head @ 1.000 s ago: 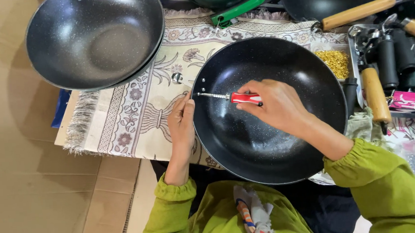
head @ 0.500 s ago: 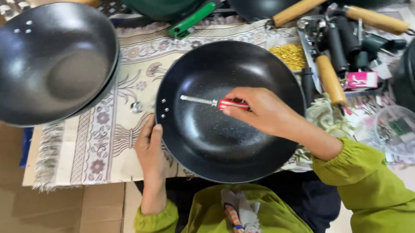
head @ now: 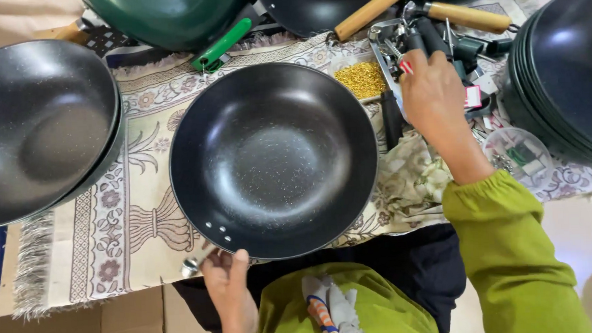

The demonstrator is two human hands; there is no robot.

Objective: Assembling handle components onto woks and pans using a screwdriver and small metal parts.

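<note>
— Since the earlier frame the right hand [head: 434, 88] has left the bowl of the black wok [head: 273, 159] and gone over to the metal parts tray [head: 387, 47] on the right, taking the red-handled screwdriver [head: 406, 66] with it. The wok has turned too: its rivet holes, which faced left, now sit at the near rim.

— And the left hand [head: 229, 291]?

— It has dropped to the near rim, fingers loosely curled beside the holes, touching or just under the edge. A small silvery piece [head: 191, 265] sits by the fingertips; whether it is pinched or merely lying on the patterned cloth [head: 109, 217], I cannot tell.

— What grip does the right hand have?

— Closed, it seems, with only a red tip showing above the knuckles. How firmly the tool is held is hidden by the back of the hand.

— What could go wrong?

— The wok rests on its rounded base with only a light touch steadying it, so it could rock or slide toward the lap. The silvery piece lies near the cloth's edge and could roll off. The reaching wrist passes close to the dish of yellow bits [head: 362, 79] and could knock it.

— Anything unreadable?

— The tray's contents are a dark jumble. The wooden-handled pans [head: 369, 10] at the top and the stacked woks [head: 568, 71] at right are cut off.
</note>
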